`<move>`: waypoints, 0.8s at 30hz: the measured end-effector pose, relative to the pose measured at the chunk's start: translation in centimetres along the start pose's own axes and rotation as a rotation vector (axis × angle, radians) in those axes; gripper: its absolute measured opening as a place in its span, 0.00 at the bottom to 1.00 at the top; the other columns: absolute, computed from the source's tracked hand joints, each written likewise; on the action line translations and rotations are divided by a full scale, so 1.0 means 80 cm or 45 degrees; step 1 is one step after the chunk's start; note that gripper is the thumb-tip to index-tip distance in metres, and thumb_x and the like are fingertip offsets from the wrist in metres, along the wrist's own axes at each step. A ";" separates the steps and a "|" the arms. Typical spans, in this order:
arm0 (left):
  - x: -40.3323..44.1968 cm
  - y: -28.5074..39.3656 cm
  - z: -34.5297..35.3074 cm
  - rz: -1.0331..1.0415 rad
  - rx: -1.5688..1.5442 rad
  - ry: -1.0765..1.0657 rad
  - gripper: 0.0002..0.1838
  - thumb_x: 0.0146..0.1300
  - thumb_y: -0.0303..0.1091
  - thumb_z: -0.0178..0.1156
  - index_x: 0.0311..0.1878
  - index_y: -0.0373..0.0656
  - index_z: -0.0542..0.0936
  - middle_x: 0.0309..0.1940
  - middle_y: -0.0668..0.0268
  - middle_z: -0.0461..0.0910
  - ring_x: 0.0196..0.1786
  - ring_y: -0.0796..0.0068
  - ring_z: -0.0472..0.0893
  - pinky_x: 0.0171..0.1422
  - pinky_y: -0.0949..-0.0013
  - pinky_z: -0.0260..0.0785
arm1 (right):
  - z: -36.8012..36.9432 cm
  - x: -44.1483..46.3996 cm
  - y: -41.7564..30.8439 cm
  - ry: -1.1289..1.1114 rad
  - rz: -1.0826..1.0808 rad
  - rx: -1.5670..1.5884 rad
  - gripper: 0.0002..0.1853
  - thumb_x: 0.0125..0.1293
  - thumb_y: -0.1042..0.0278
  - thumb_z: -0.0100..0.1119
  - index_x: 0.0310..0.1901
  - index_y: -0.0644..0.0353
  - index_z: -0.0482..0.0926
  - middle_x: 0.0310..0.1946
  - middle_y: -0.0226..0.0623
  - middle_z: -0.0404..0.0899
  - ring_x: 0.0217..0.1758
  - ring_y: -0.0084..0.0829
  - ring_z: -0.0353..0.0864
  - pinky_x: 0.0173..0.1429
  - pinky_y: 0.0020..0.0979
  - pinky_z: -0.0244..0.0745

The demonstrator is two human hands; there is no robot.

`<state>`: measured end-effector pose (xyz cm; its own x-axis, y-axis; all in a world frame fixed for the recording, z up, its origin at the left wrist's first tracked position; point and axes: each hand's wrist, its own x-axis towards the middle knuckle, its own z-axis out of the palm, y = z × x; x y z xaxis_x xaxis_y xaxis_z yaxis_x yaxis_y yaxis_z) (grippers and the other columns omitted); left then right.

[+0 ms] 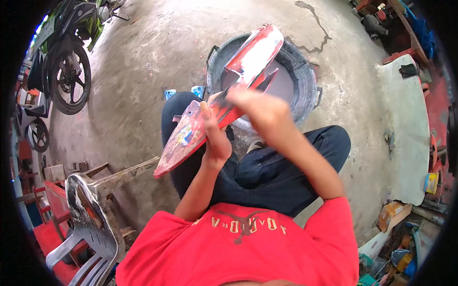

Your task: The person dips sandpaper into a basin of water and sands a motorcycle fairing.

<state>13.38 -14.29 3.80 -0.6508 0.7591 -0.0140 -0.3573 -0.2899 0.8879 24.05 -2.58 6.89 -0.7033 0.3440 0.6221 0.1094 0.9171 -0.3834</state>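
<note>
A long red and white panel (183, 136) with scuffed, worn paint lies slanted across my lap, its upper end over a round dark tub (305, 88) of cloudy water. My left hand (217, 138) is wrapped round the panel's middle, thumb on top. Blurred by motion, my right hand (260, 107) is closed at the panel just above the left one; whether it holds some small item is hidden. The panel's far part is white with red edges, and a pointed dark and red piece juts out beside it.
A motorcycle (69, 71) stands at the upper left. At the lower left is a worn plastic chair (95, 233) beside a wooden bar. Blue and white packets (198, 90) lie left of the tub. A pale sheet (405, 133), a cardboard box (393, 214) and clutter line the right.
</note>
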 end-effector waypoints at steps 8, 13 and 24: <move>0.001 0.009 0.007 -0.028 0.016 -0.065 0.37 0.82 0.60 0.29 0.73 0.35 0.63 0.67 0.53 0.73 0.68 0.60 0.77 0.72 0.55 0.70 | -0.009 0.001 -0.026 0.002 -0.044 0.094 0.20 0.62 0.81 0.58 0.56 0.58 0.84 0.52 0.46 0.87 0.57 0.44 0.87 0.59 0.40 0.83; 0.000 0.002 0.004 0.061 0.285 -0.068 0.37 0.82 0.60 0.30 0.77 0.36 0.57 0.68 0.55 0.71 0.67 0.61 0.77 0.70 0.57 0.72 | -0.010 0.004 0.033 -0.038 0.190 -0.116 0.16 0.64 0.73 0.59 0.54 0.59 0.83 0.52 0.43 0.87 0.54 0.41 0.89 0.53 0.38 0.85; -0.002 -0.011 -0.008 0.010 -0.106 -0.022 0.38 0.83 0.53 0.37 0.82 0.37 0.40 0.74 0.53 0.64 0.72 0.61 0.73 0.71 0.56 0.72 | -0.009 0.000 -0.016 0.026 -0.057 0.010 0.19 0.61 0.79 0.59 0.55 0.59 0.83 0.51 0.44 0.87 0.55 0.41 0.88 0.59 0.38 0.84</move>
<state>13.37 -14.50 2.73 -0.6425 0.7663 0.0011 -0.4071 -0.3425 0.8468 24.38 -3.61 7.87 -0.6927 0.3069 0.6526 0.0727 0.9301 -0.3601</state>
